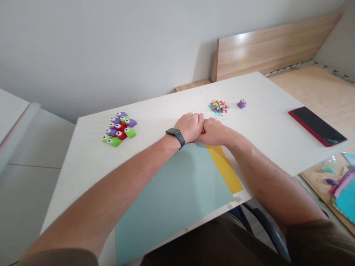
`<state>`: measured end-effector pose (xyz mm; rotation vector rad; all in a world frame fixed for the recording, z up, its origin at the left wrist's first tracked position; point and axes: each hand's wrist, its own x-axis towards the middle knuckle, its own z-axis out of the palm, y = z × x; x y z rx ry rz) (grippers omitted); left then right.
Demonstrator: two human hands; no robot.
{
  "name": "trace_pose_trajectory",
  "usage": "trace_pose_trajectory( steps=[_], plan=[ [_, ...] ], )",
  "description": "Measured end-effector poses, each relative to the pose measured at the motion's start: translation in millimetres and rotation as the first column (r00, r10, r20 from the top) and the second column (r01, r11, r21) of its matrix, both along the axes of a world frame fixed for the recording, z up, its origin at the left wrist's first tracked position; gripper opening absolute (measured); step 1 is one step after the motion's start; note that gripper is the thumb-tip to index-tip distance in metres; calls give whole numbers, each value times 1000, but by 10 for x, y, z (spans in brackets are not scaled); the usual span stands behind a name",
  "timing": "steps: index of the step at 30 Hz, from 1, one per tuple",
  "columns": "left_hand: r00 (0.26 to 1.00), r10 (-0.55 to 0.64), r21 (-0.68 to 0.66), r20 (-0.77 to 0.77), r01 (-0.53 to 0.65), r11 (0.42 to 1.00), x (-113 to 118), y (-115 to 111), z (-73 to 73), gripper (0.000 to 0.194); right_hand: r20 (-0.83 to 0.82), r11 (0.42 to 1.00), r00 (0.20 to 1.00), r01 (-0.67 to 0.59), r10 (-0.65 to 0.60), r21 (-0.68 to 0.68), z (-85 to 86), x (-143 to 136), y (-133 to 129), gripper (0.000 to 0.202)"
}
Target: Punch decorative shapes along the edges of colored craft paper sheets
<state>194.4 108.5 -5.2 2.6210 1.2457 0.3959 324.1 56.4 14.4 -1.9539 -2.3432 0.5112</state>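
My left hand (189, 126), with a black watch on its wrist, is closed and touches my right hand (213, 131) over the far edge of a pale blue sheet (177, 184). Both hands have curled fingers around something red (193, 141), of which only small bits show beneath them; its shape is hidden. A yellow sheet (226, 170) lies partly under the blue one. Just beyond my hands is a pile of small colourful pieces (218, 106). On the left of the table stand several purple, green and red punches (121, 126).
A single purple punch (242, 103) stands at the back right of the white table (266, 122). A black and red device (317, 125) lies near the right edge. Beyond the table is a wooden headboard (271, 46); a blue item (345, 199) lies lower right.
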Motion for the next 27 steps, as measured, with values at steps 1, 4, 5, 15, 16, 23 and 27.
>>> trace_pose_trajectory(
  steps=[1, 4, 5, 15, 16, 23, 27],
  plan=[
    [1000, 2, -9, -6, -2, 1000, -1, -3, 1, 63, 0, 1000, 1000, 2, -2, -2, -4, -3, 2, 43],
    [1000, 15, -39, -24, -16, 999, -7, -11, 15, 64, 0, 1000, 1000, -10, 10, 13, -21, 2, 4, 41],
    [999, 22, -45, -25, -23, 999, -11, -14, 23, 64, -3, 1000, 1000, -18, 18, 22, -26, 7, 3, 39],
    [999, 34, -19, 2, -34, 999, -95, -28, 93, 58, -49, 996, 996, -70, 72, 51, -16, 29, -1, 32],
    [999, 33, -20, -4, -33, 999, -125, -31, 113, 56, -53, 996, 996, -75, 78, 53, -12, 29, -1, 33],
    [999, 43, -159, 26, -38, 987, -606, -92, 288, 36, -195, 994, 977, -69, 84, 81, 33, 18, -46, 31],
    [999, 43, -348, 15, -35, 937, -895, -153, 330, 27, -269, 988, 955, -90, 122, 127, 62, 14, -76, 23]
  ],
)
